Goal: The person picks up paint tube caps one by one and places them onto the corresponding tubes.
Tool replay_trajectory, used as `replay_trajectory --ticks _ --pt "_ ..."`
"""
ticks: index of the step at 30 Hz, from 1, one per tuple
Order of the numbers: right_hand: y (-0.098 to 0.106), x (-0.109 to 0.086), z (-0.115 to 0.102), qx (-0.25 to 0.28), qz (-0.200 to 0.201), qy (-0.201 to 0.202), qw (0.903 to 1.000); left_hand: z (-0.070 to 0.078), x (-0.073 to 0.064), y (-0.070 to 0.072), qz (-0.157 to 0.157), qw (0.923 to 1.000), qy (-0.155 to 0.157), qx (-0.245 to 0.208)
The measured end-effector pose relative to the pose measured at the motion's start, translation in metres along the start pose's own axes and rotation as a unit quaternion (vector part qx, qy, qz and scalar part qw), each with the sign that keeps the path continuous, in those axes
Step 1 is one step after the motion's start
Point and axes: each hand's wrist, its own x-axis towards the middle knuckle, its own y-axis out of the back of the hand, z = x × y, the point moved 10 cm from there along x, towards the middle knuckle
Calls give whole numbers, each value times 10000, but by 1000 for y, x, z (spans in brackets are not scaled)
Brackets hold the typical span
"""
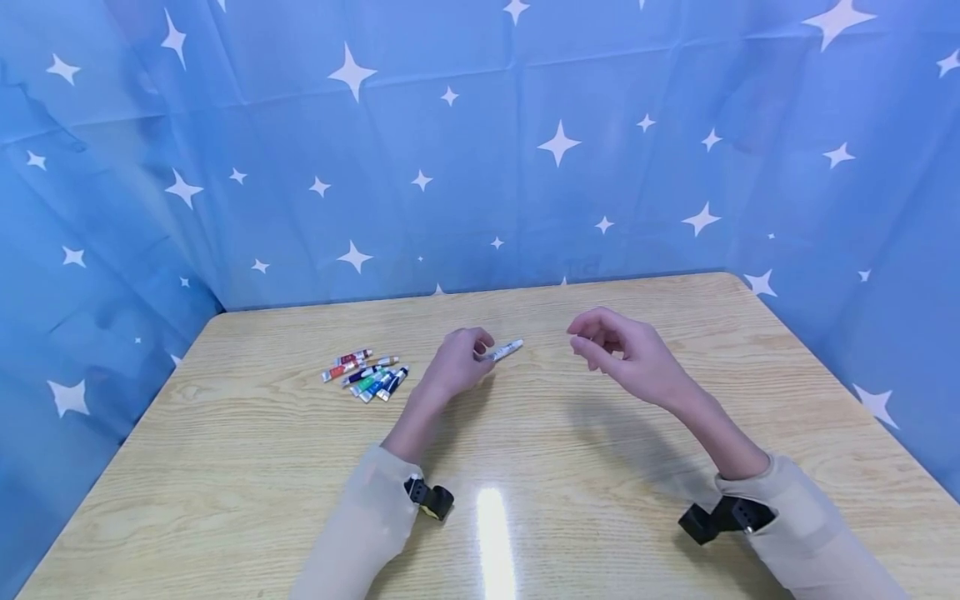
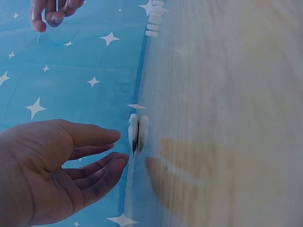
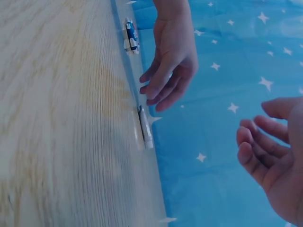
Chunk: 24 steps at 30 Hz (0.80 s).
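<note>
A white paint tube (image 1: 507, 350) lies on the table, and my left hand (image 1: 459, 362) hovers just left of it. In the left wrist view, the fingertips of this hand (image 2: 61, 165) come close to the tube (image 2: 133, 127), thumb and fingers spread apart with nothing between them. My right hand (image 1: 630, 354) is raised over the table to the right of the tube, fingers loosely bent. The right wrist view also has that hand (image 3: 279, 146) holding nothing. Left of my left hand is a loose cluster of several paint tubes, among them a red one (image 1: 342, 371) and a green one (image 1: 367, 382).
The wooden table (image 1: 247, 467) spreads out below both hands, with a bright light reflection near its front. Behind it and at both sides hangs a blue curtain (image 1: 480, 208) with white stars. A small black camera is strapped at each wrist.
</note>
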Motion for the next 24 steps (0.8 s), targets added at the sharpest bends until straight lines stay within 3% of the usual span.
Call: replay_trajectory --ticks 10,24 --pt "3 -2 4 -148 11 -27 9999 -1 -16 16 129 9996 -251 93" --pt "13 -13 15 -459 42 -91 9989 -15 -37 37 332 9992 -72 199"
